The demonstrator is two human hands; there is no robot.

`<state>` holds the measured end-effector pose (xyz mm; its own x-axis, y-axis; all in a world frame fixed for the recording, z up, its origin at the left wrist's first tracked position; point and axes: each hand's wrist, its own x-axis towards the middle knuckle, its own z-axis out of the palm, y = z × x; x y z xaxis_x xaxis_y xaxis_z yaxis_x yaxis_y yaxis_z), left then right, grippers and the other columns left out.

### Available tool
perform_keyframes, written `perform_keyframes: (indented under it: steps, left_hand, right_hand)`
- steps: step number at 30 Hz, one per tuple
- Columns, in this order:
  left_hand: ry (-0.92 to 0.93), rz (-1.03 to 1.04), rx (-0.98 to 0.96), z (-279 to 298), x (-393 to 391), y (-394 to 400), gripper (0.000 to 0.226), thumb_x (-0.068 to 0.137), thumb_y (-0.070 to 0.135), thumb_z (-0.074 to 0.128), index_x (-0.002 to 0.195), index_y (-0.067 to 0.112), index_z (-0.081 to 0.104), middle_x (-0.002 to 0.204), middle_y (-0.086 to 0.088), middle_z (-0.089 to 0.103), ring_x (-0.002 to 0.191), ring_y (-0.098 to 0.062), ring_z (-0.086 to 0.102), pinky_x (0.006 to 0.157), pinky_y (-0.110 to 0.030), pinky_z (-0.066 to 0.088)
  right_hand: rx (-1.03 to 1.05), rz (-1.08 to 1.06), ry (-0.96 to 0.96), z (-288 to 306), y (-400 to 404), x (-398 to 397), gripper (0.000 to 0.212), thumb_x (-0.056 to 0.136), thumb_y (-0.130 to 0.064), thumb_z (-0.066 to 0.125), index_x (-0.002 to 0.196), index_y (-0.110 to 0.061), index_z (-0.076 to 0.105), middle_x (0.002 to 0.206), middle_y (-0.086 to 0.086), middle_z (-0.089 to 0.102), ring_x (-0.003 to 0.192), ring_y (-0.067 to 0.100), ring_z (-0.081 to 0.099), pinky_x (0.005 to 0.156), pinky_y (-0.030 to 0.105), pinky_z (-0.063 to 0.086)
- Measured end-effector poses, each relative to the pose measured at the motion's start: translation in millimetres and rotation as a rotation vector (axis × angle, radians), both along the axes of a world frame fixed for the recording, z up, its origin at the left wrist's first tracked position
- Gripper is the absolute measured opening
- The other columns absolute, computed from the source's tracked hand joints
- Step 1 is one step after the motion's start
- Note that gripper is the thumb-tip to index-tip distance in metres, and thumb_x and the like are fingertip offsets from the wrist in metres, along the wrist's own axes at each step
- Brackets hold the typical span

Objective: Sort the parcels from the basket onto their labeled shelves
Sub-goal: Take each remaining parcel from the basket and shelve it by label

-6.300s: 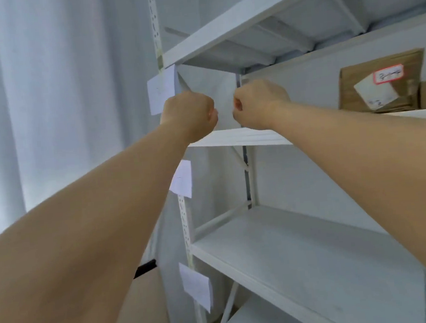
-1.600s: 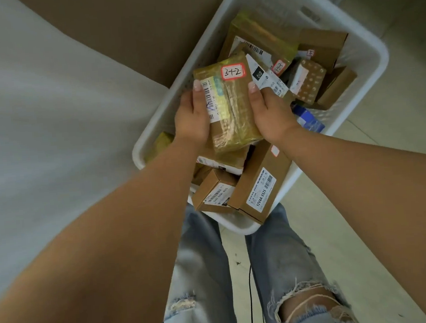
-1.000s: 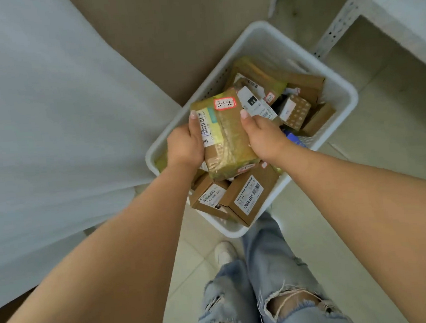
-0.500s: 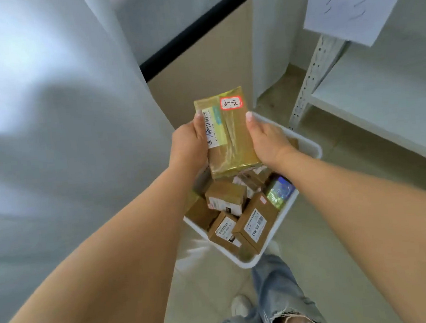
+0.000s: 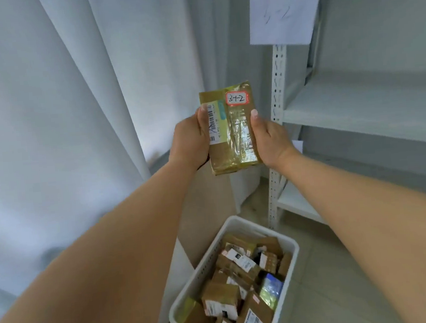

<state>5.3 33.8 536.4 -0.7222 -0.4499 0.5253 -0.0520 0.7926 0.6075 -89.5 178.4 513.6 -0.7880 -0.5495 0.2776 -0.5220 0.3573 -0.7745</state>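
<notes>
Head view: left hand (image 5: pixel 192 140) and right hand (image 5: pixel 269 138) clasp a gold-wrapped parcel (image 5: pixel 232 133) by its long edges, thumbs curled over the front, raised well above the basket (image 5: pixel 289 247) of remaining parcels on the floor. Held upright with its red-bordered sticker (image 5: pixel 237 98), apparently "3+2", facing the camera, likely for reading. Paper label (image 5: pixel 284 13) on the shelf unit's post (image 5: pixel 277 83) reads faintly, perhaps "4-2", so probably not this parcel's shelf.

Gold-green parcel (image 5: pixel 232 133) w/ red-edged white sticker (image 5: pixel 237 98); white basket (image 5: pixel 290 247), brown boxes (image 5: pixel 220 296), white shelf (image 5: pixel 356 107).
</notes>
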Motion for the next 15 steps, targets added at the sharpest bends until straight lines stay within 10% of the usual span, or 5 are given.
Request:
perform_keyframes:
  steps: [15]
  left_hand:
    - [0.177, -0.051, -0.129, 215.9, -100.3, 63.0, 0.062, 0.102, 0.046, 0.022, 0.065, 0.008, 0.053, 0.060, -0.002, 0.053, 0.057, -0.018, 0.052, 0.054, -0.027, 0.042]
  right_hand:
    - [-0.165, -0.106, 0.245, 209.1, 65.8, -98.2, 0.074, 0.097, -0.062, 0.012, 0.076, -0.009, 0.060, 0.079, 0.006, 0.063, 0.078, 0.022, 0.060, 0.072, 0.031, 0.045]
